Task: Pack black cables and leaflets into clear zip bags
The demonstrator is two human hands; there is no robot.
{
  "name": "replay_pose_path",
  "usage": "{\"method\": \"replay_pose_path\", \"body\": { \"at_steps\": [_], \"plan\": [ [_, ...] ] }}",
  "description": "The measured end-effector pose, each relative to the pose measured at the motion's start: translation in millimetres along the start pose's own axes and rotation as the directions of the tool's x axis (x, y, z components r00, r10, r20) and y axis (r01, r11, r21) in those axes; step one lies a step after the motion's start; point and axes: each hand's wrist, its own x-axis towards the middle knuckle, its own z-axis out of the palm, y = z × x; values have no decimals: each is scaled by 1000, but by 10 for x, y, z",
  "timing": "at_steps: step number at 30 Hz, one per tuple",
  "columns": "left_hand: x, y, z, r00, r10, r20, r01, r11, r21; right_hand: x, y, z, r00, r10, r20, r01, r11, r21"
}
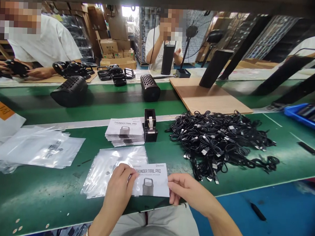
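A white printed manual point(155, 180) headed "THUNDER TRAIL PRO" lies low over the table's front edge, partly over a stack of clear plastic bags point(97, 176). At its left end, the fingers of my left hand point(121, 182) are closed in a pinch; whether they also grip a bag cannot be told. My right hand point(184, 187) pinches the manual's right edge between thumb and fingers. Just beyond the bags sits a pile of the same manuals point(124, 130), beside a black tape dispenser point(150, 126). Right of it spreads a large heap of black USB cables point(216, 137).
More plastic bags point(50, 145) lie at left. Two black speakers point(70, 91) rest on the far green belt, near a wooden board point(210, 95) bearing an upright speaker point(216, 68). A blue tray point(304, 114) stands right. Co-workers point(49, 42) handle parts across the line.
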Motion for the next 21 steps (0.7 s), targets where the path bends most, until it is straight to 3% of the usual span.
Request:
{"method": "replay_pose_path", "body": {
  "at_steps": [5, 8, 9, 12, 14, 15, 17, 18, 19, 21],
  "plan": [
    [25, 68, -62, 999, -33, 9, 34, 989, -144, 343, 31, 254, 997, -40, -61, 44, 997, 70],
    [37, 122, -79, 1000, -13, 14, 16, 982, -191, 554, -14, 492, 979, -169, -117, 141, 967, -211],
    [42, 126, -77, 1000, -8, 18, 11, 980, -197, 590, -49, 550, 956, -257, -139, 188, 906, -378],
    [65, 78, -41, 1000, -28, -2, 27, 982, -184, 541, -174, 560, 876, -469, -110, 229, 606, -762],
    [83, 13, -4, 999, -45, -10, 43, 987, -157, 375, -228, 397, 838, -507, -201, 97, 502, -860],
    [89, -17, 14, 999, -49, 2, 49, 989, -141, 269, -235, 273, 800, -510, -316, -34, 488, -872],
    [97, -53, 38, 998, -54, 40, 58, 992, -109, 63, -205, -11, 670, -486, -561, -385, 418, -823],
    [98, -56, 44, 997, -60, 50, 65, 993, -96, -15, -172, -143, 624, -480, -617, -507, 352, -787],
    [99, -49, 46, 997, -64, 53, 69, 994, -86, -70, -133, -251, 606, -481, -634, -577, 282, -766],
    [101, -16, 42, 996, -68, 49, 72, 995, -75, -101, -54, -359, 640, -479, -601, -599, 179, -781]
  ]
}}
